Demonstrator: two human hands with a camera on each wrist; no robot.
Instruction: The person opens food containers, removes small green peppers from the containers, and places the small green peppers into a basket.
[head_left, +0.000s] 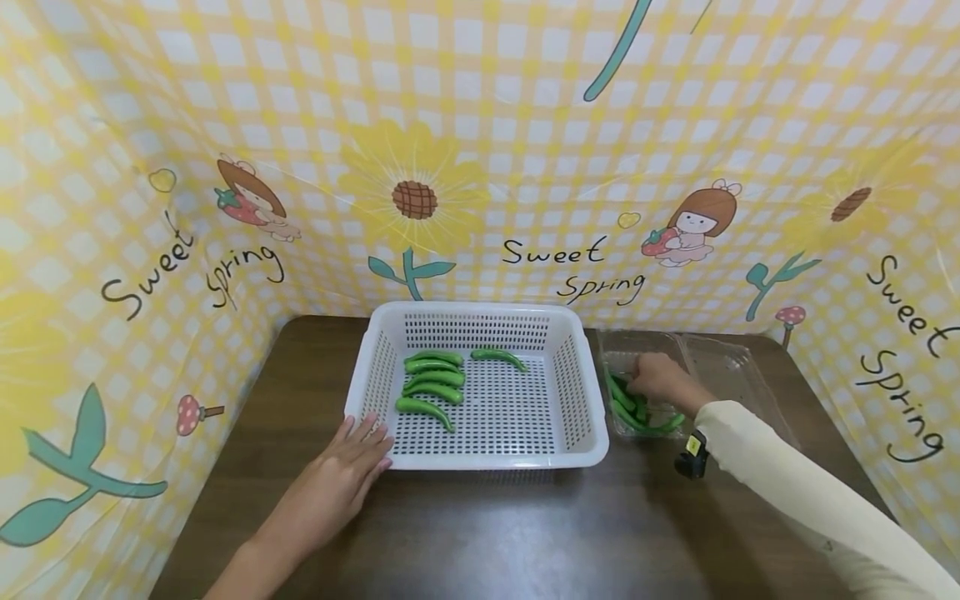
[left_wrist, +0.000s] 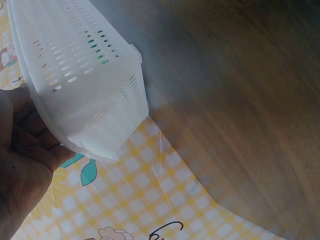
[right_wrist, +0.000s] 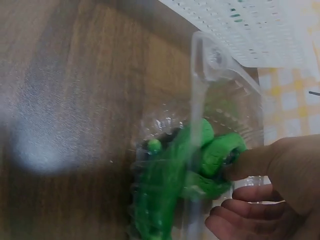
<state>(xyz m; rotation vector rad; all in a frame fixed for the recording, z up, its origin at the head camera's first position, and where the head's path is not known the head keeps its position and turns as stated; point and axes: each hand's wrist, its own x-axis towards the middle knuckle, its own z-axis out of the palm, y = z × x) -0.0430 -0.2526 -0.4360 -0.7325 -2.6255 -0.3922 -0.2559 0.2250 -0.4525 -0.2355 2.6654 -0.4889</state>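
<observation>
A white plastic basket (head_left: 480,460) stands on the table with several green chili peppers (head_left: 435,377) inside, most in a row on its left. My left hand (head_left: 348,458) rests on the basket's front left corner, its fingers lying over the rim; the left wrist view shows them against the rim's edge. Right of the basket, my right hand (head_left: 663,379) reaches into a clear plastic box (right_wrist: 199,55) holding more peppers (right_wrist: 160,195). Its thumb meets the end of one green chili pepper (right_wrist: 220,150), apparently pinching it, with the other fingers curled below. The index fingertip is hidden.
The box's clear lid (head_left: 738,375) lies opened out to the right. Brown wooden table (head_left: 450,533) extends in front of the basket. A yellow checked cloth (head_left: 480,150) hangs behind and along both sides. A black wrist device (head_left: 692,457) sits on the right wrist.
</observation>
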